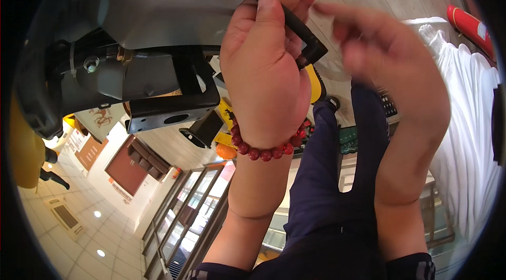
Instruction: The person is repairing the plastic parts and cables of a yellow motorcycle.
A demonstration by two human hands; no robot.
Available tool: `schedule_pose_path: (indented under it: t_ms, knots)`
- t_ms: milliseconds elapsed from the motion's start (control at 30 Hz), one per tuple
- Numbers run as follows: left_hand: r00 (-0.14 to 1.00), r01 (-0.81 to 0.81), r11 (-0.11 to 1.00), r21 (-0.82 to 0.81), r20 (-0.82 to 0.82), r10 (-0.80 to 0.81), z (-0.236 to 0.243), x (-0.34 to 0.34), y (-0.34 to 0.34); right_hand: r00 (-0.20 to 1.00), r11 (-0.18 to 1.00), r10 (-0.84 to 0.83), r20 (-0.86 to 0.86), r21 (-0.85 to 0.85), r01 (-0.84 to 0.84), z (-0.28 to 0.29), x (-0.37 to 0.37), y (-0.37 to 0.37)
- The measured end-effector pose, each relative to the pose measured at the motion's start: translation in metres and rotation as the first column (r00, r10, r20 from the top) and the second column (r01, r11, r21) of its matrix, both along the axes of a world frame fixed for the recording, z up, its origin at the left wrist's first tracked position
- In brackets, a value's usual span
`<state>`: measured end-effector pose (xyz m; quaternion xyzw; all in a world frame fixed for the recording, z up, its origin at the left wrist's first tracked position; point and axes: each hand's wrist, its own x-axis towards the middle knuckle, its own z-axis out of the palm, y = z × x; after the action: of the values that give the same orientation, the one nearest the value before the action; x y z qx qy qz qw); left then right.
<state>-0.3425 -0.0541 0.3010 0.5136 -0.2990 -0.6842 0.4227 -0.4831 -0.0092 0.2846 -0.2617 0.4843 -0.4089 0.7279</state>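
My left hand (266,64), with a red bead bracelet (263,153) at its wrist, is closed around a black cable-like piece with an elbow-shaped end (313,51). The thumb presses along its length, and the elbow sticks out past the palm. From there the piece runs up toward the top edge, beside a large grey panel (158,6). My right hand (390,53) is just to the right, blurred by motion. Its forefinger stretches toward my left fingertips, and the thumb stands apart from it; nothing shows between them.
Below the panel are a black metal bracket (174,109) and a bolt (91,65). A yellow part (26,148) stands at the far left. White cloth (458,116) hangs at the right, near a red cylinder (469,30). My dark-trousered legs (327,185) are below the hands.
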Motion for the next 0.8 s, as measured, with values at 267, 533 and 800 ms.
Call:
schedule_pose_path:
  t_ms: [267,533,800]
  knots:
    - [0.978,-0.037,0.978,0.207,-0.195,0.078,0.001,0.005,0.000,0.877,0.991,0.083,-0.473,-0.050,-0.121,0.044,-0.002,-0.077]
    - [0.968,-0.095,0.977,0.190,-0.211,0.135,-0.015,0.006,0.013,0.675,0.886,-0.322,-0.664,-0.462,-0.032,0.007,0.054,-0.103]
    - [0.994,-0.022,0.953,0.301,-0.095,0.053,-0.028,0.034,0.062,0.811,0.913,-0.406,-0.422,-0.225,0.340,0.007,0.079,-0.108]
